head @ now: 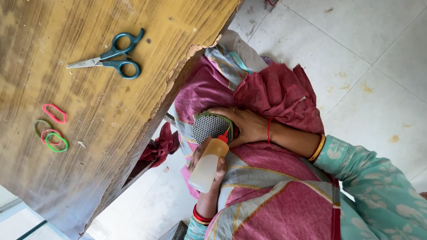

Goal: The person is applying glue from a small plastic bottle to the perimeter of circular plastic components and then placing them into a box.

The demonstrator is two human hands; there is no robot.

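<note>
Tipping glue bottle [208,165] against mesh disc's [210,126] edge

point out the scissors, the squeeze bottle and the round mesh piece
scissors [110,57]: head view, on the pivot where blades meet the teal handles
squeeze bottle [208,166]: head view, middle of the translucent body
round mesh piece [211,127]: head view, centre of the perforated face
</note>
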